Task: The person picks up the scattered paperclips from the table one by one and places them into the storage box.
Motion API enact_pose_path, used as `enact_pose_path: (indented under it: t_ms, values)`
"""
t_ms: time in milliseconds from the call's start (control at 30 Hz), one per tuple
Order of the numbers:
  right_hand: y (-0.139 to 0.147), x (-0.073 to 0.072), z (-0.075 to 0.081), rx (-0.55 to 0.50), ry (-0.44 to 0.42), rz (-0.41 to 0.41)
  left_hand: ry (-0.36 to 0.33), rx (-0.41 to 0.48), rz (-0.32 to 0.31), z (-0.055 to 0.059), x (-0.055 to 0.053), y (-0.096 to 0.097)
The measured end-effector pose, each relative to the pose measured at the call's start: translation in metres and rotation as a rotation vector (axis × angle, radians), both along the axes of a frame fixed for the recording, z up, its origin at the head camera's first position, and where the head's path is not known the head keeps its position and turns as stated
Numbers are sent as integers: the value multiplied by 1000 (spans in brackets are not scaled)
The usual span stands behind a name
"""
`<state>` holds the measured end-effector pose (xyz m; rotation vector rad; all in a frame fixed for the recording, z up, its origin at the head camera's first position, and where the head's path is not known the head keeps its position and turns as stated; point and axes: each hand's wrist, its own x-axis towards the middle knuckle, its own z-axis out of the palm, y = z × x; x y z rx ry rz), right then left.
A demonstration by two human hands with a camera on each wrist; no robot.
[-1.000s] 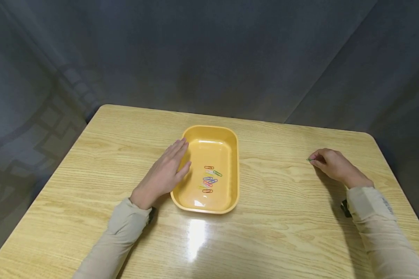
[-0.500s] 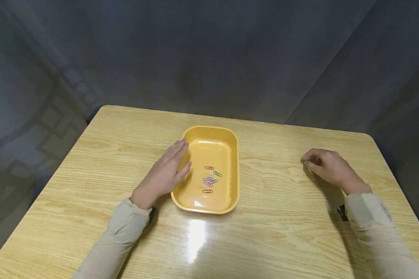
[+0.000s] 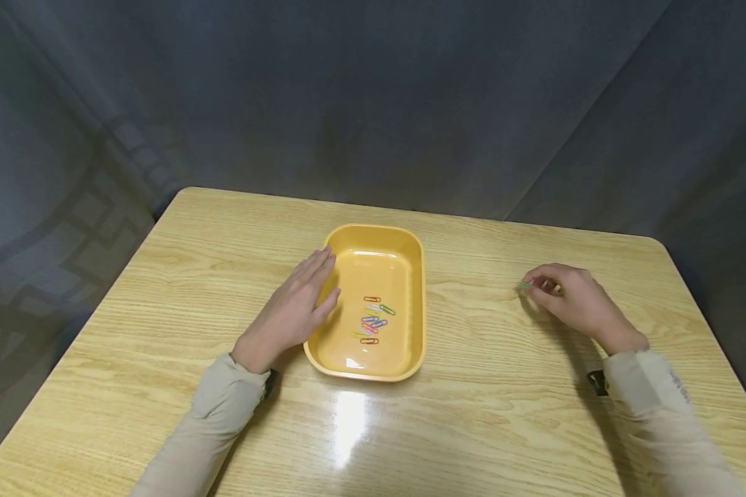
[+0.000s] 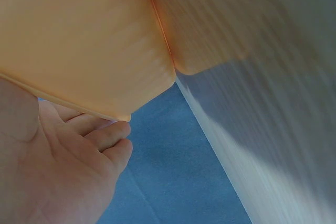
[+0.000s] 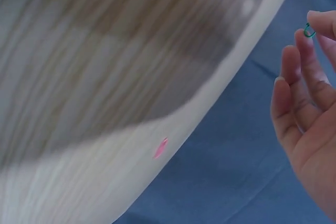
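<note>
A yellow rectangular tray (image 3: 376,273) stands on the table, with several coloured paper clips (image 3: 371,328) lying loosely together inside. Across the tray's left rim lies my left hand (image 3: 293,300), its fingers straight. In the left wrist view, that hand's fingertips (image 4: 122,129) show just beyond the rim. My right hand (image 3: 575,298), over the table's right part, pinches a green paper clip (image 3: 523,284) between thumb and fingertips. In the right wrist view only a small loop of this green paper clip (image 5: 309,31) sticks out.
The wooden table (image 3: 485,386) reaches out on both sides of the tray. Near its edge in the right wrist view lies a pink paper clip (image 5: 161,148), not visible in the head view. A dark curtain (image 3: 373,103) hangs behind the table.
My right hand has moved left towards the tray, carrying the green paper clip. My left hand, the tray and the clips inside it have stayed in place.
</note>
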<state>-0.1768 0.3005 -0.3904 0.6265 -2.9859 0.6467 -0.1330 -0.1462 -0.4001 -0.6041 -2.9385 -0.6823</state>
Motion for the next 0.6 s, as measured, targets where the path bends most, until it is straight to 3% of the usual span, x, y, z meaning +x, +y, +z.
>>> enact_pose_path:
  t_ms: [233, 600]
  values:
    - [-22, 9, 10, -58, 71, 50, 3, 3, 0, 1, 0, 0]
    - [-52, 18, 17, -66, 94, 87, 0, 10, -2, 1, 0, 0]
